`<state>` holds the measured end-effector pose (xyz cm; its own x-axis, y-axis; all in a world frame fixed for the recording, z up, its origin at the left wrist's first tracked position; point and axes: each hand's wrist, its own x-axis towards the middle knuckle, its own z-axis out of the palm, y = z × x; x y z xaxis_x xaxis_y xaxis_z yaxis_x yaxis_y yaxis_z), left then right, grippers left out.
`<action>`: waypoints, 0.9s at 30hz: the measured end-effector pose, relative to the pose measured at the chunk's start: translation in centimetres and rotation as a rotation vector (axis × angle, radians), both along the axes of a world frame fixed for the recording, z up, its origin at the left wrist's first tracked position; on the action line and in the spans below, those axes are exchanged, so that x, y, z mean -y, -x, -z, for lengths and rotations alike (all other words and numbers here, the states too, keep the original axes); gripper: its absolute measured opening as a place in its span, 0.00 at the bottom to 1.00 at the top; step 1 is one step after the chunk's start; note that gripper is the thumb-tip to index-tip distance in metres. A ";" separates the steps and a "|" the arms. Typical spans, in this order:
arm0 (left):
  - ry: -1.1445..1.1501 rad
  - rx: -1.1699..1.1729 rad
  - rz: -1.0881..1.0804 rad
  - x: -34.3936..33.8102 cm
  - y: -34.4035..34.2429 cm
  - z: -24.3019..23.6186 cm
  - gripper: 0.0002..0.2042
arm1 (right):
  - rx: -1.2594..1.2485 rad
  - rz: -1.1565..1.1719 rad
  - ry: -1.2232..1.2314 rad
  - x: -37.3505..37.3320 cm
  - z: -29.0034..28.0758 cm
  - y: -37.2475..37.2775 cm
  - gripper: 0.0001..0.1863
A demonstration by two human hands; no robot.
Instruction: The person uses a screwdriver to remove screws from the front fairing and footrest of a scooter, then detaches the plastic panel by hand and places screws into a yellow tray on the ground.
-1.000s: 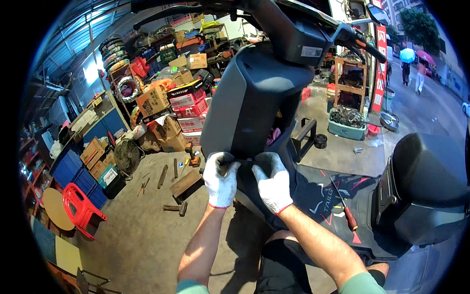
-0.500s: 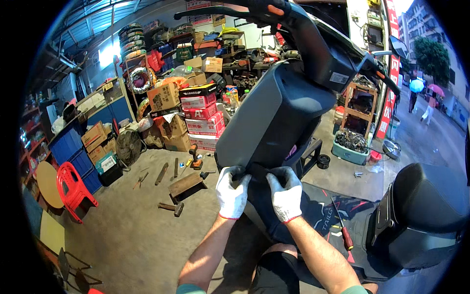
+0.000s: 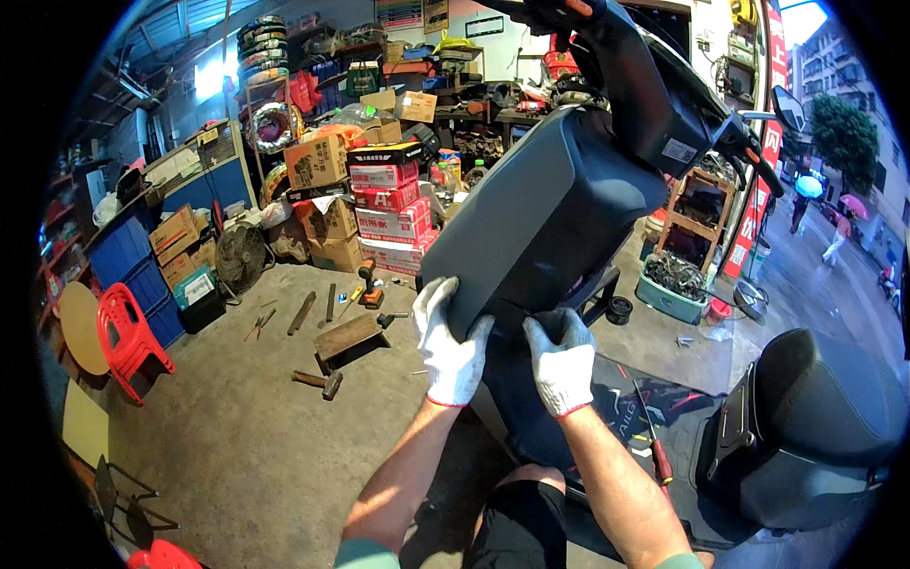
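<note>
A dark scooter front panel (image 3: 540, 209) stands tilted below the handlebar (image 3: 664, 114). My left hand (image 3: 447, 346), in a white glove, grips its lower left edge, fingers curled round the side and thumb on the face. My right hand (image 3: 559, 358), gloved alike, is closed at the panel's lower edge beside the left; what is between its fingertips is hidden. A red-handled screwdriver (image 3: 661, 457) lies on the black footboard mat (image 3: 616, 427), left of the seat (image 3: 815, 408).
On the concrete floor (image 3: 227, 417) are a hammer (image 3: 330, 385), a drill (image 3: 372, 289) and a metal channel (image 3: 351, 343). Stacked boxes (image 3: 389, 213), red chairs (image 3: 128, 341) and a parts crate (image 3: 670, 289) surround the scooter. People with umbrellas (image 3: 834, 235) are on the street at right.
My left hand has moved up and left to wrap round the panel's side edge. My right hand stays at the lower edge. The view has shifted, so the scooter sits farther right.
</note>
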<state>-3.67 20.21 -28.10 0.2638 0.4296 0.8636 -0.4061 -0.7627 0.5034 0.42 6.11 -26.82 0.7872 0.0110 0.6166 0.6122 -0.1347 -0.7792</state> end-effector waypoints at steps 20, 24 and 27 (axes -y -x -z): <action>-0.011 -0.057 0.056 0.4 -2.7 -0.3 0.44 | 0.301 0.239 0.447 1.4 -1.7 -1.5 0.39; -0.029 0.010 0.063 -0.1 -3.3 0.3 0.44 | 0.248 0.164 0.499 1.2 -2.8 -1.7 0.43; -0.041 -0.022 0.056 0.0 -3.4 0.5 0.43 | 0.242 0.206 0.500 0.8 -2.5 -2.0 0.43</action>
<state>-0.31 20.21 -28.55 0.3058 0.3777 0.8740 -0.4374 -0.7596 0.4814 2.42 5.31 -24.31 0.6416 0.2080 0.7383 0.6867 -0.5846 -0.4320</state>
